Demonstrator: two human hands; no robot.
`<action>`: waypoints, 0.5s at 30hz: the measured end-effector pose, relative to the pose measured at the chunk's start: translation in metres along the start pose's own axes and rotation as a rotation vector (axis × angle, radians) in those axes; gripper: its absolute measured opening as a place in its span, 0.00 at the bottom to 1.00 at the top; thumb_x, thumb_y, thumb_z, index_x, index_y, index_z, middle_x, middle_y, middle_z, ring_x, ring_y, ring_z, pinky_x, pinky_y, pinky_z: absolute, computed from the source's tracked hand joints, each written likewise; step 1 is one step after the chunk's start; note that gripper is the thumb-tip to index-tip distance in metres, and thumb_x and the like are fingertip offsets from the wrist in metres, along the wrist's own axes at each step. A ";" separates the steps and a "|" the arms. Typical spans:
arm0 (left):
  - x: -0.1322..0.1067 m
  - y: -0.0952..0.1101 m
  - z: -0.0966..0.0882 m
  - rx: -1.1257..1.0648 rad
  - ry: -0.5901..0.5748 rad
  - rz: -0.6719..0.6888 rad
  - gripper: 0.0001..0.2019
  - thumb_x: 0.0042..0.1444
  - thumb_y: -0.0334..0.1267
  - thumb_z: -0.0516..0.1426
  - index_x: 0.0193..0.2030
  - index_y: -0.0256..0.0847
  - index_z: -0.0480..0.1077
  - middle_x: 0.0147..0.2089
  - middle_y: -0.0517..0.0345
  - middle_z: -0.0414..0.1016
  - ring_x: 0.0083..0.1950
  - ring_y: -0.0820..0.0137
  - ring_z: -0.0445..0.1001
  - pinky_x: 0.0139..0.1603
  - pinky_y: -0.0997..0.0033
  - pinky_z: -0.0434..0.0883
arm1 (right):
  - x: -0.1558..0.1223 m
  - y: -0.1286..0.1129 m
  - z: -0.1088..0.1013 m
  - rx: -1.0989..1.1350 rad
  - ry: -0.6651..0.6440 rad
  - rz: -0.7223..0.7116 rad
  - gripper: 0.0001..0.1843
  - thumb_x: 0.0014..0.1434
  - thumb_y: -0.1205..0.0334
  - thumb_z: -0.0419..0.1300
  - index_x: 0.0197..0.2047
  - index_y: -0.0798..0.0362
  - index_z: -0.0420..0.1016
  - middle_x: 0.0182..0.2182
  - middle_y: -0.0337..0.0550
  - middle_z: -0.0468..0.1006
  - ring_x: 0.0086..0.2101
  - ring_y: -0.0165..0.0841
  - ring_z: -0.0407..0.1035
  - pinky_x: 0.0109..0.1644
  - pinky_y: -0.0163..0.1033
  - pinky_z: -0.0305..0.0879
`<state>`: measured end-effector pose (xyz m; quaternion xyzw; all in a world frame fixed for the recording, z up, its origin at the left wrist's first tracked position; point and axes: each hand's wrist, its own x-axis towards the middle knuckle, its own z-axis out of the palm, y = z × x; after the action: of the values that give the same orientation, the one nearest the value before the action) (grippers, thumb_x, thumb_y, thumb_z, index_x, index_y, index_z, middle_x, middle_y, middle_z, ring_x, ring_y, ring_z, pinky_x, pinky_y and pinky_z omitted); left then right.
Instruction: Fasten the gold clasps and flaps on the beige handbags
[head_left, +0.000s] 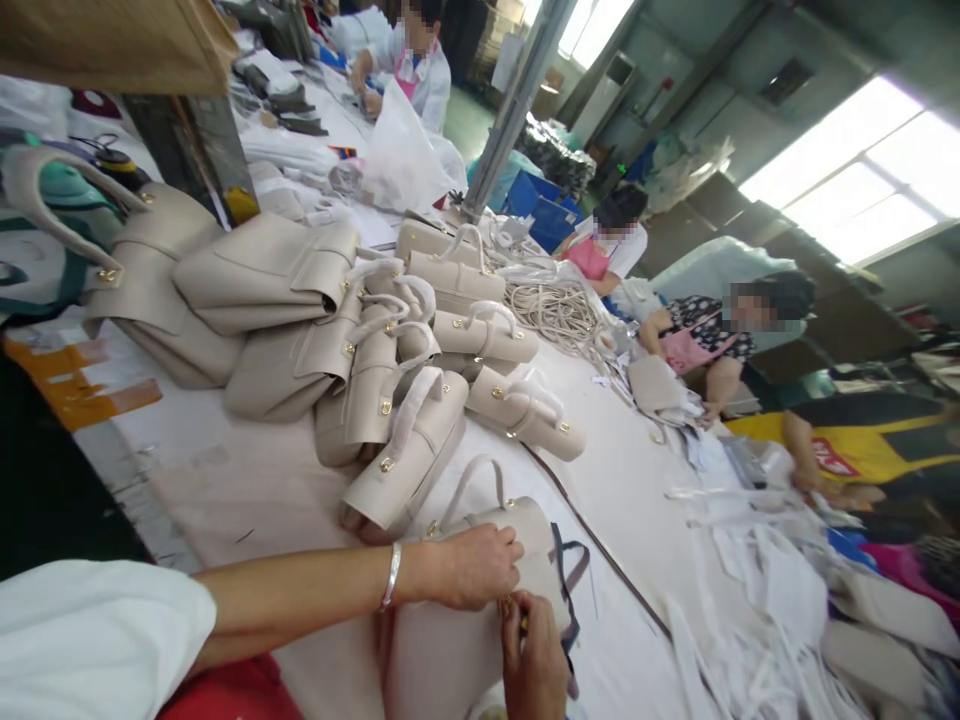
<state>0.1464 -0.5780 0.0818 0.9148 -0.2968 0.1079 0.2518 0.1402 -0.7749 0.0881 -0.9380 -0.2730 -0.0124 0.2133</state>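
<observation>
Right hand (536,650) pinching the fitting (507,606), left hand (474,568) curled, grip I can't tell; a slip now could scratch the bag (534,530) under those fingers.

The near bag (450,650) and the piled bags (416,470) had a smooth, matt, leather-like surface. Fittings (387,465) were glossy, gold-toned metal; the handle film (416,405) was wrinkled, translucent plastic. The bracelet (391,575) was polished, silvery metal, the sleeve (97,630) matt cloth. The tape (127,405) appeared as glossy plastic, the post (517,110) as dull metal, the crate (536,205) as smooth plastic.
</observation>
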 end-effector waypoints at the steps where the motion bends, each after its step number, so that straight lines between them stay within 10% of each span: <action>1: -0.002 0.001 -0.001 0.001 -0.009 0.010 0.02 0.49 0.31 0.60 0.28 0.38 0.71 0.34 0.50 0.68 0.36 0.63 0.64 0.30 0.64 0.62 | -0.002 -0.003 -0.001 -0.024 0.004 -0.042 0.15 0.67 0.53 0.46 0.38 0.52 0.67 0.30 0.41 0.71 0.29 0.31 0.69 0.33 0.34 0.65; 15: -0.018 0.000 0.008 -0.058 -0.120 0.066 0.04 0.45 0.33 0.62 0.27 0.35 0.72 0.30 0.49 0.71 0.32 0.63 0.65 0.30 0.65 0.63 | -0.011 -0.025 0.010 -0.677 0.022 -0.504 0.14 0.61 0.78 0.42 0.35 0.52 0.62 0.26 0.39 0.66 0.22 0.30 0.64 0.23 0.35 0.58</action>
<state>0.1328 -0.5733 0.0689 0.9016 -0.3444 0.0526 0.2565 0.1173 -0.7573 0.0868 -0.8588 -0.4721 -0.1634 -0.1139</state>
